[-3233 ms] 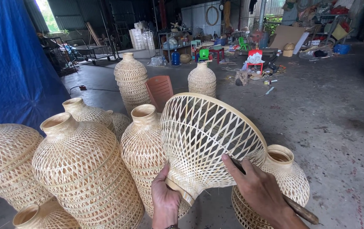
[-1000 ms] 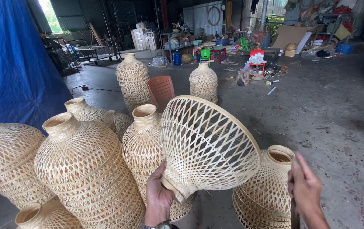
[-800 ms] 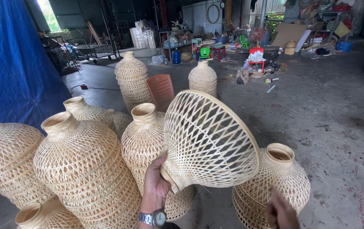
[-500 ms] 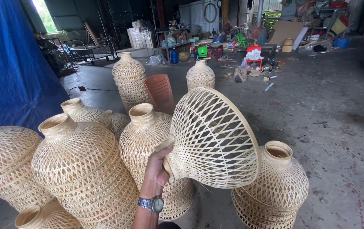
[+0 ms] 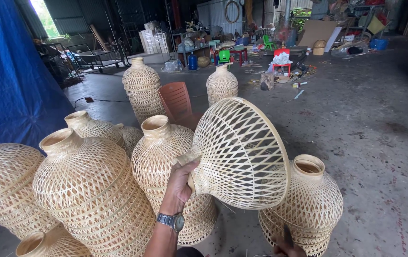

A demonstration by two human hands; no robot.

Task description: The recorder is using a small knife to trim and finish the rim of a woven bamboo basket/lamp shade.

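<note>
My left hand (image 5: 181, 183), with a wristwatch on its wrist, grips the narrow neck of a woven bamboo shade (image 5: 242, 152). The shade is held up in the air and tipped on its side, its wide open rim facing right. Only the top of my right hand (image 5: 287, 248) shows at the bottom edge, below the shade. A thin dark tool (image 5: 287, 234) sticks up from it. Behind the shade stand vase-shaped woven baskets, one (image 5: 163, 145) just left of it and one (image 5: 311, 204) just right.
More woven baskets crowd the left (image 5: 94, 190) (image 5: 1, 183). Two taller ones (image 5: 142, 88) (image 5: 222, 83) stand farther back beside an orange plastic chair (image 5: 177, 100). A blue tarp (image 5: 13, 81) hangs at left. Bare concrete floor (image 5: 375, 138) spreads right, with clutter at the far wall.
My right hand let go of the shade's rim and dropped to the bottom edge. My left hand turned the shade so that its rim faces right and lifted it a little.
</note>
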